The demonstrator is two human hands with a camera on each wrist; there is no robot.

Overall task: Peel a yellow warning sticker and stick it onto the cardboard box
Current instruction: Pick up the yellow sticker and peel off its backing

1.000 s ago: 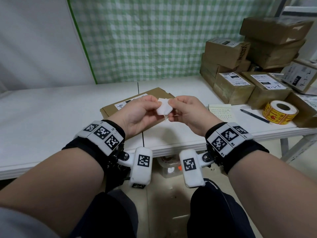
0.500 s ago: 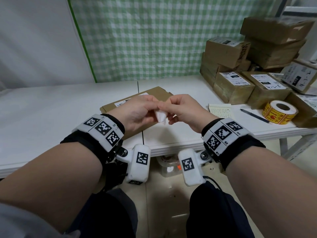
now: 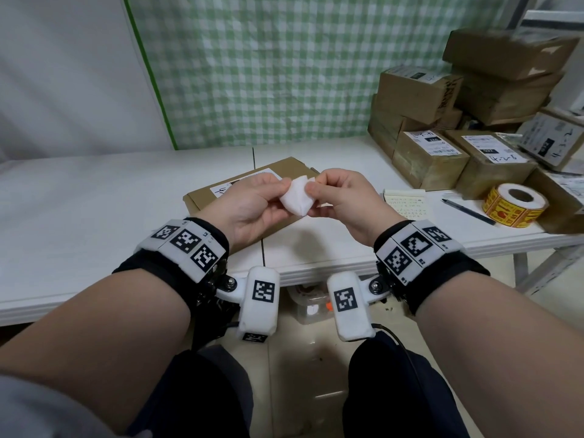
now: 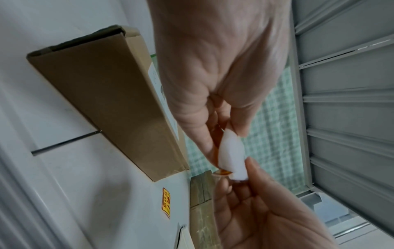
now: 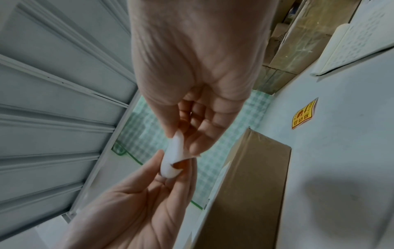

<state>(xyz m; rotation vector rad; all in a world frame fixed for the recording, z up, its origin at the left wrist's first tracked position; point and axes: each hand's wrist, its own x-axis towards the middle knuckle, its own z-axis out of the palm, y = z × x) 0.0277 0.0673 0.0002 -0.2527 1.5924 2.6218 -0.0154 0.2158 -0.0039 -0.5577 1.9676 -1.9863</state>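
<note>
White table [image 3: 94, 197], checked cloth behind. Left hand [image 3: 249, 207] and right hand [image 3: 344, 200] both pinch sticker [image 3: 297, 199] above cardboard box [image 3: 202, 200]. Light, floppy, tacky; peel from lifted corner.

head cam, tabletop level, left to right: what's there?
flat cardboard box → left hand → white sticker piece → right hand → notepad → pen → yellow sticker roll
</note>
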